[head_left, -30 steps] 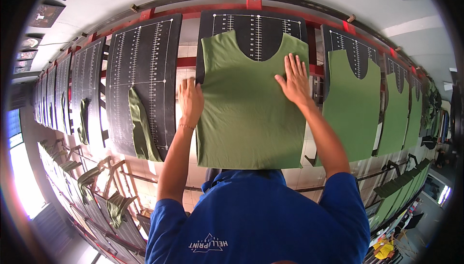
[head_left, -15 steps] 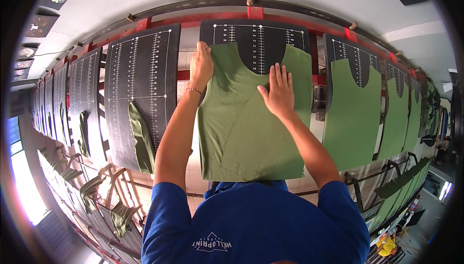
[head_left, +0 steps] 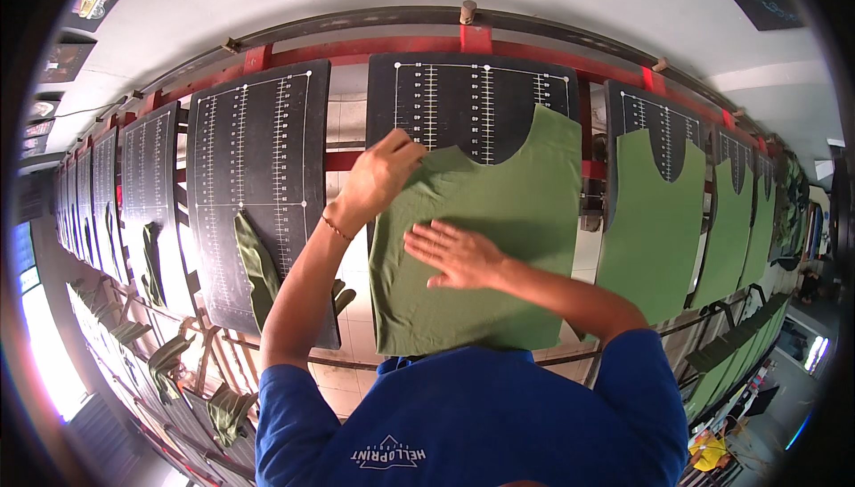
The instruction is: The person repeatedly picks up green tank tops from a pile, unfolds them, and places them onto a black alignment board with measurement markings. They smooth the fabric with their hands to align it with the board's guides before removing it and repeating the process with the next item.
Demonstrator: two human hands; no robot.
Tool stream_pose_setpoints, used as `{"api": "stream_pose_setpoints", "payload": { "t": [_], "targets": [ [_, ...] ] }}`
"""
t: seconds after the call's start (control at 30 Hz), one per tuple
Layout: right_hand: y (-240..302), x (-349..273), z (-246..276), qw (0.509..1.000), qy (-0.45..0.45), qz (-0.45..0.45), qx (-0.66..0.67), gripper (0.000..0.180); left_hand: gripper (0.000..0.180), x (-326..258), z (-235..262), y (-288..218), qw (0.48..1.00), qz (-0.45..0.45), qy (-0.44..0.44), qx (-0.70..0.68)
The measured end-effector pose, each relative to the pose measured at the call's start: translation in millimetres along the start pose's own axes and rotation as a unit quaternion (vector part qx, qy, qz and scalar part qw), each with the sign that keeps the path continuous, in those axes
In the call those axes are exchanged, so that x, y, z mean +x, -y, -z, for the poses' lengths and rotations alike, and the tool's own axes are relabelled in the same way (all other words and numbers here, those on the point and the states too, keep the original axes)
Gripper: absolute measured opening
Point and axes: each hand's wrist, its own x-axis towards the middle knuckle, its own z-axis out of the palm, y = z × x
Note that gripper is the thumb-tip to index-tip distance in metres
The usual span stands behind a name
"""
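- Green fabric panel (head_left: 517, 246) with a deep rounded neck cut lies over a black rectangular board with white ruler markings (head_left: 454, 86), in the middle of the view; the upper part of this board shows above the cloth.
- Left hand (head_left: 385, 166) is at the upper left corner of the panel. Its fingers are bent and closed together, and they have hold of the cloth edge; the fingertips are partly hidden. Small folds run in the cloth below it.
- Right hand (head_left: 459, 255) is open, with the palm down and the fingers slightly apart. It rests flat on the left-middle part of the panel and grips nothing.
- On the left wrist there is a thin dark bracelet (head_left: 337, 222).
- The right shoulder of the panel points up along the board, while the left shoulder sits lower, near the left hand.
- To the left, a second black board (head_left: 214, 166) carries a narrow dark green cloth strip (head_left: 256, 264) on its lower half.
- To the right, another green panel (head_left: 655, 237) covers most of its own black board.
- Behind the boards runs a red metal frame (head_left: 356, 46).
- The person wears a blue shirt (head_left: 499, 416), just beside the panel's lower edge.
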Motion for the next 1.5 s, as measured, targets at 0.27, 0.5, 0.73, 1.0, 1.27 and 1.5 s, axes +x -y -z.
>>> {"api": "stream_pose_setpoints", "payload": {
  "t": [0.27, 0.5, 0.73, 1.0, 1.27, 1.5],
  "targets": [
    [-124.6, 48.4, 50.6, 0.992, -0.082, -0.063, -0.07, 0.084, 0.011, 26.0, -6.7, 73.5, 0.991, 0.1, -0.09, -0.023],
    [-66.4, 79.2, 77.8, 0.968, -0.103, -0.229, -0.003, 0.076, 0.015, 26.2, -2.2, 69.4, 0.971, 0.187, -0.146, -0.03],
    [-27.5, 17.4, 16.4, 0.997, -0.068, -0.036, 0.017, 0.078, 0.01, -8.2, 1.6, 2.7, 0.99, -0.062, -0.13, 0.0],
    [-118.2, 47.1, 57.3, 0.984, -0.087, -0.149, -0.031, 0.084, 0.012, 12.4, -15.4, 63.5, 0.976, 0.132, -0.169, 0.034],
    [-143.9, 74.7, 50.9, 0.952, -0.17, -0.221, -0.124, 0.082, 0.022, -54.6, -35.4, 26.0, 0.944, 0.203, -0.233, 0.116],
    [-123.5, 93.3, 41.3, 0.939, -0.206, -0.241, -0.133, 0.08, 0.021, -132.8, -61.5, -12.8, 0.944, 0.274, -0.094, 0.156]
  ]
}}
